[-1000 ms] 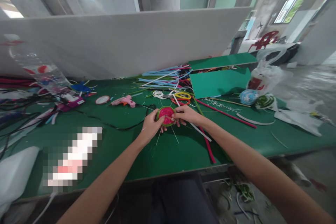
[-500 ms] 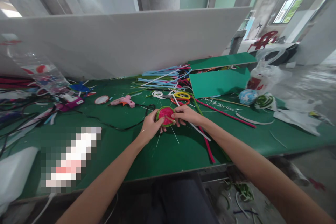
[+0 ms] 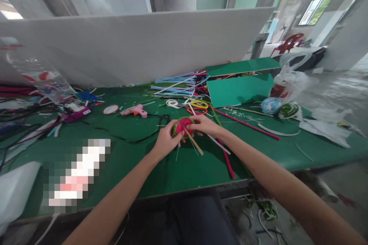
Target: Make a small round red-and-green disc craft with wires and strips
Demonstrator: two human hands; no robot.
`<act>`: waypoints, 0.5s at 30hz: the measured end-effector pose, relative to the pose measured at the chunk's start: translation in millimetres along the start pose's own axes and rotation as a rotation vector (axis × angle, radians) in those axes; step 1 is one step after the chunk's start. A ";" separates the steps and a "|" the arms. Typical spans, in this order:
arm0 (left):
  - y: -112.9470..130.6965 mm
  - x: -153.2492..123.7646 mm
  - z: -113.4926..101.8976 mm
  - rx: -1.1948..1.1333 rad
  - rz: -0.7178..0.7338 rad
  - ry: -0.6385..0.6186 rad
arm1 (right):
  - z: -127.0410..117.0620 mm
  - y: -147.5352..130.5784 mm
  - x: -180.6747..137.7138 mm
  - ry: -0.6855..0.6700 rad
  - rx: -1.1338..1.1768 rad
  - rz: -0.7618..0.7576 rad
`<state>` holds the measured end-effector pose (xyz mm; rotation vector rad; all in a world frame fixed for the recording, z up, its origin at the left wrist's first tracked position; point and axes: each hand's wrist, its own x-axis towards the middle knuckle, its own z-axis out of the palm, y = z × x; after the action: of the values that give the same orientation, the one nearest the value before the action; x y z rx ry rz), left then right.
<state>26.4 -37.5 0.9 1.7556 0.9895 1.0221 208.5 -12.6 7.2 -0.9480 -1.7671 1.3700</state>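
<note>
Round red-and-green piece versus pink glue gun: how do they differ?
The round piece is red, edged in green; the glue gun is mostly pink. The left hand and right hand hold the round piece; the glue gun lies on the green table.

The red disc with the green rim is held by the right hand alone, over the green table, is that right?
No: the head view shows the left hand and the right hand both holding the red disc over the green table.
</note>
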 end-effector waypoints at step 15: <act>1.7 -4.8 -0.4 0.129 0.070 -0.036 | 7.8 -5.3 -3.0 0.050 -0.033 -0.089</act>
<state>24.7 -42.3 1.5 1.9201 0.9966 0.9849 202.6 -19.8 10.6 -0.9027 -1.7776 1.2550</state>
